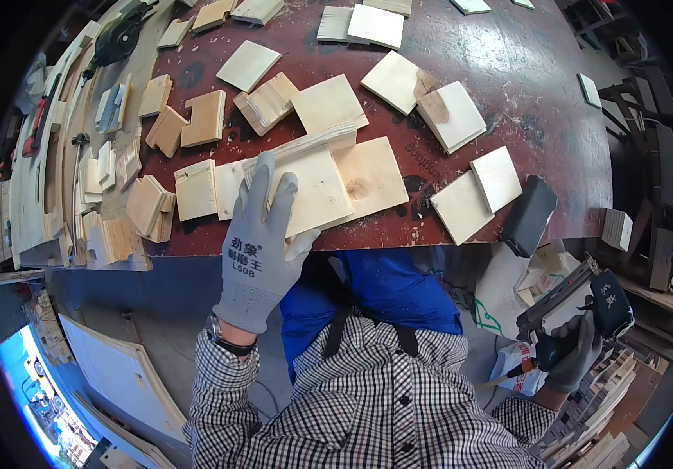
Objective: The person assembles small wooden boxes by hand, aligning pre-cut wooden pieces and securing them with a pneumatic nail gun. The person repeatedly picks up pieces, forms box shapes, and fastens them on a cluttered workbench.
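Observation:
My left hand (256,248), in a grey glove, grips a square wooden board (317,187) at the near edge of the table. Its fingers lie over the top and the thumb is at the near side. A narrow wooden strip (317,141) runs along the board's far edge, and another flat board (375,178) lies partly beneath on the right. Low on the right, away from the table, my gloved right hand (576,361) is closed round the handle of a black nail gun (611,303). An air hose fitting (520,369) shows at its grip.
The dark red table (532,86) carries several loose wooden squares (450,116). A black block (529,216) sits at its front right edge. On the left are stacked offcuts (148,205), long boards and a black tool (123,35). More scrap wood (598,406) lies at the lower right.

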### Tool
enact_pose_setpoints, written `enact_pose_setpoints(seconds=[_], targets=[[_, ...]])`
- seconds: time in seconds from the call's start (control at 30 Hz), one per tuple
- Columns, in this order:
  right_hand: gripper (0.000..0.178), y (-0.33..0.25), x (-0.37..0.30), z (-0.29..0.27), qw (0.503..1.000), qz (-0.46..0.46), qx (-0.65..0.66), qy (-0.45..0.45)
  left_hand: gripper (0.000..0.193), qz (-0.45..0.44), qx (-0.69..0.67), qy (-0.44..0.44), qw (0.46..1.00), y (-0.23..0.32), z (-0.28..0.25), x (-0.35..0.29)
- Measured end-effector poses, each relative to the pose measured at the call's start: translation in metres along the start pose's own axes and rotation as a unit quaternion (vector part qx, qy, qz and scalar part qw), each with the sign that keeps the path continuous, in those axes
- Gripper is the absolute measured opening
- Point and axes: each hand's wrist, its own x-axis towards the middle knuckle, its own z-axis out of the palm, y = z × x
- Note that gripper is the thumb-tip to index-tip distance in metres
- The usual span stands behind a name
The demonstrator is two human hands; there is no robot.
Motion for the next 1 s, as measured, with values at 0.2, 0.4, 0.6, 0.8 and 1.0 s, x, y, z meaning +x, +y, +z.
enact_pose_setpoints(seconds=[0.2,0.4,0.6,0.8,1.0], targets=[[0.019,0.001,-0.006,-0.004,0.999,-0.015,0.005,-0.032,0.079,-0.004,-0.022,0.006,1.0,-0.002,0.001,-0.001],[0.019,0.0,-0.007,-0.008,0.999,-0.018,0.015,-0.029,0.125,-0.011,-0.093,0.026,0.995,-0.015,0.009,-0.013],[0.019,0.0,-0.004,-0.01,0.998,-0.021,0.032,-0.049,0.123,-0.07,-0.123,0.076,0.987,-0.012,0.031,-0.039],[0.019,-0.015,-0.026,0.003,0.985,-0.036,0.032,-0.165,0.096,-0.04,-0.086,0.086,0.992,-0.007,0.023,-0.029],[0.025,-0.027,-0.033,0.065,0.938,-0.104,-0.056,-0.327,0.082,-0.046,-0.061,0.05,0.996,0.0,0.015,-0.017]])
